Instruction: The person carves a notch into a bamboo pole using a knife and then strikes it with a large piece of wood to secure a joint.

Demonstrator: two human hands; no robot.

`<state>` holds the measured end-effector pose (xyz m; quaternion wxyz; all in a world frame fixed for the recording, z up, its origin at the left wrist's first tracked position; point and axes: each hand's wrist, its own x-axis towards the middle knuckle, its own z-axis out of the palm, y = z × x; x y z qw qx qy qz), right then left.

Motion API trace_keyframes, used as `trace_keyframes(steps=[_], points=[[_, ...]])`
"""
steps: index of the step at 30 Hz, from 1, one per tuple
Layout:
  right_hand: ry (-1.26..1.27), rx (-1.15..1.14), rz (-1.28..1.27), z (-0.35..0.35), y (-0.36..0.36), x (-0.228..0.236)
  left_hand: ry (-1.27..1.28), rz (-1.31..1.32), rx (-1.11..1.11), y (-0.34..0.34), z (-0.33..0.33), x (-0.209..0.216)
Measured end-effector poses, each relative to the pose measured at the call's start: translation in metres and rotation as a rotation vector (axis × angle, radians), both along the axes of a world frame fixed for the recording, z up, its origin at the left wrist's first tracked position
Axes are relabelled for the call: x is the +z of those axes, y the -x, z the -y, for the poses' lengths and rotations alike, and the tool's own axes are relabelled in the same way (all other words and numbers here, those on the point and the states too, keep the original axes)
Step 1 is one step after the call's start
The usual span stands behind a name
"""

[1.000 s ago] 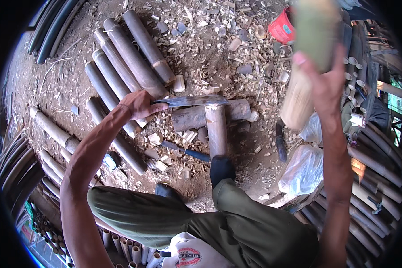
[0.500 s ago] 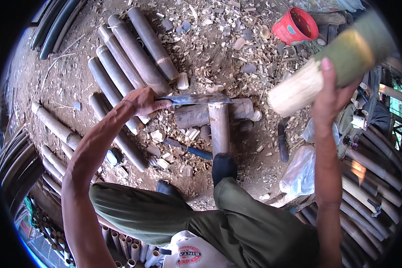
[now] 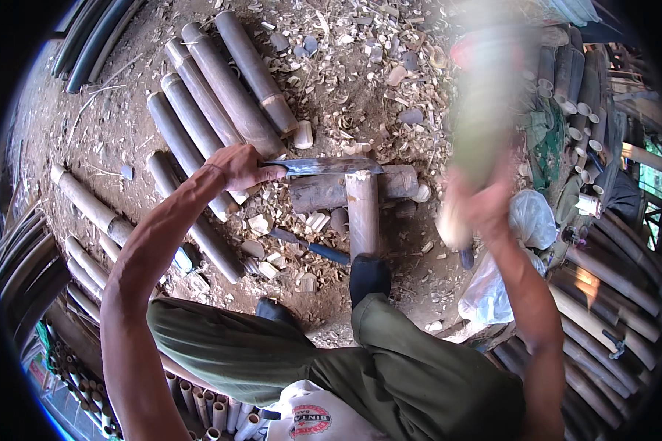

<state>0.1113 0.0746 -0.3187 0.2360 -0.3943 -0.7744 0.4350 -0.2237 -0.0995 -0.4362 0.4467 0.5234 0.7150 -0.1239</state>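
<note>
My left hand [image 3: 241, 167] is closed round the handle of a long knife [image 3: 324, 166]. The blade lies level across the top end of a short bamboo piece [image 3: 362, 213]. That piece leans on a thick log [image 3: 318, 192], its near end against my dark-shod foot [image 3: 369, 278]. At the right, my right hand [image 3: 485, 202] grips a thick wooden club [image 3: 485, 125], pale at its lower end and greenish above. Both club and hand are smeared by motion. A second knife [image 3: 320, 248] with a dark blue handle lies among the chips left of the bamboo piece.
Several bamboo lengths [image 3: 232, 92] lie on the chip-strewn ground at the upper left. Clear plastic bags [image 3: 493, 287] sit right of my foot. Stacked bamboo [image 3: 610, 323] fills the right side. The blurred club partly covers a red bucket [image 3: 460, 55].
My right hand has swung the club leftward, and it has turned from slanting to nearly upright. My left hand and the knife have stayed almost in place.
</note>
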Motion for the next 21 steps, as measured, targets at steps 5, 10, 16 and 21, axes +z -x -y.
trace_keyframes(steps=[5,10,16,21], points=[[-0.199,0.401,0.576,-0.01,-0.01,0.02,0.034,-0.02,-0.042,0.004,0.006,0.005],[-0.324,-0.214,-0.113,-0.013,0.005,0.009,0.084,0.016,-0.011,0.002,0.0,0.007],[-0.121,0.464,0.734,0.015,-0.026,0.009,0.043,0.031,-0.062,-0.005,-0.011,0.012],[-0.139,0.082,0.115,-0.007,-0.024,0.025,-0.102,-0.207,-0.336,0.02,-0.089,0.061]])
